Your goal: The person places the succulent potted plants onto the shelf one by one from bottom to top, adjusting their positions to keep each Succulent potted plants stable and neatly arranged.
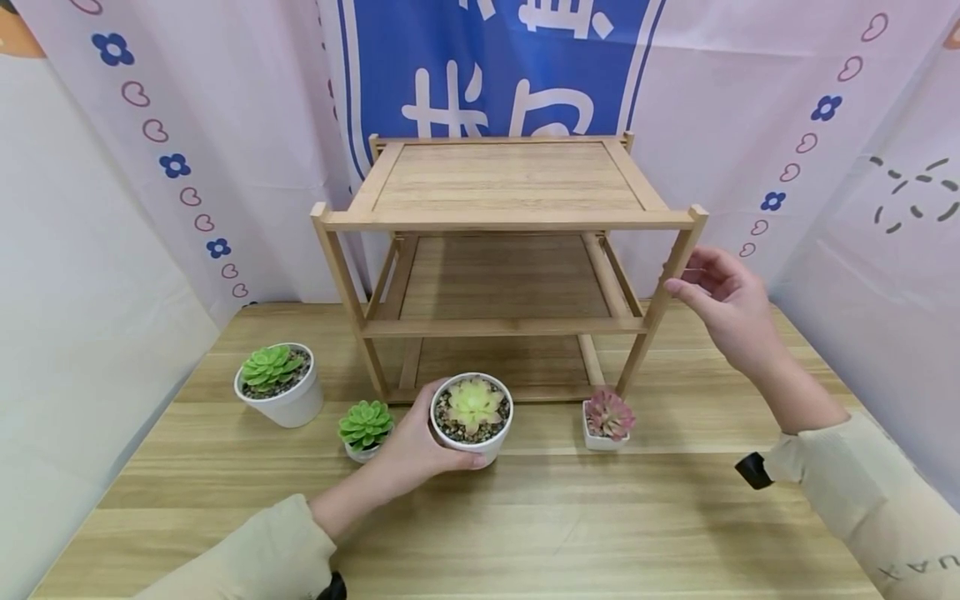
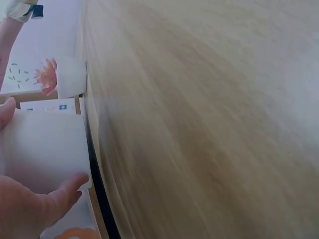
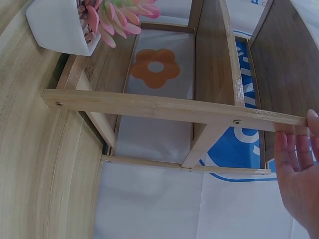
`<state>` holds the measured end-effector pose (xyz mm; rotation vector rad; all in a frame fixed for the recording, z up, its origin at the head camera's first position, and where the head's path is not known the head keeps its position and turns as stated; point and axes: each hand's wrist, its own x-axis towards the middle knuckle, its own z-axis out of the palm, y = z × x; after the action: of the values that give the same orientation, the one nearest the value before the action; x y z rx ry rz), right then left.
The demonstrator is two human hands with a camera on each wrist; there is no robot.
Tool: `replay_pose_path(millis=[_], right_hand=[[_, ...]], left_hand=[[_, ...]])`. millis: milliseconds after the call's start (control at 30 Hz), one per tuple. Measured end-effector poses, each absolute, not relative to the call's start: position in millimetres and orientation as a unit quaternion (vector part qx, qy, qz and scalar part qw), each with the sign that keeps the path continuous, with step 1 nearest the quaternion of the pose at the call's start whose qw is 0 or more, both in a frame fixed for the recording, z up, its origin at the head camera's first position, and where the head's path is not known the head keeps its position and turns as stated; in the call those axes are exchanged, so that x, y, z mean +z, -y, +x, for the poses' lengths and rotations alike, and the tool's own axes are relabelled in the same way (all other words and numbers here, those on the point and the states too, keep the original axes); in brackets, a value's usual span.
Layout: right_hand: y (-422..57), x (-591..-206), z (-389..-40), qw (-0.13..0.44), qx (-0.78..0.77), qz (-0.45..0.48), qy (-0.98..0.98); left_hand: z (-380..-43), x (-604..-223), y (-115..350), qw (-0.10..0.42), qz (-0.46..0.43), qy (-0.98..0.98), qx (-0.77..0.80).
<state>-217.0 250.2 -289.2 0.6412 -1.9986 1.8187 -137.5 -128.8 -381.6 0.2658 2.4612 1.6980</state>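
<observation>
My left hand (image 1: 416, 446) grips a round white pot holding a yellow-green succulent (image 1: 472, 406), in front of the wooden shelf's (image 1: 480, 327) lower part. In the left wrist view, thumb and fingers lie on opposite sides of the white pot (image 2: 47, 149). My right hand (image 1: 727, 312) holds the shelf's front right post (image 1: 651, 321), below its top corner. The right wrist view shows fingertips against that post (image 3: 174, 109); part of the right hand (image 3: 301, 174) is cut off by the frame edge.
A larger potted green succulent (image 1: 281, 383) and a small green one (image 1: 365, 429) stand left on the wooden table (image 1: 562, 533). A pink succulent in a square white pot (image 1: 607, 421) stands by the shelf's front right foot. A patterned curtain (image 1: 720, 108) hangs behind.
</observation>
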Motion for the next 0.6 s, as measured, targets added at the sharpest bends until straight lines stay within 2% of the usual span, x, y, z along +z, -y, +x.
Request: replay_pose_path(millis=[267,600], right_hand=[[-250.3,-289.4,-217.6,0.177,0.643,0.229,0.709],[-250.8,-289.8,-217.4,0.179,0.650,0.226,0.703]], left_hand=[[-141.0,-383.1,122.0,0.045,0.081,-0.815,0.572],[-147.9,-382.9,103.0,0.039,0.087,-0.792,0.604]])
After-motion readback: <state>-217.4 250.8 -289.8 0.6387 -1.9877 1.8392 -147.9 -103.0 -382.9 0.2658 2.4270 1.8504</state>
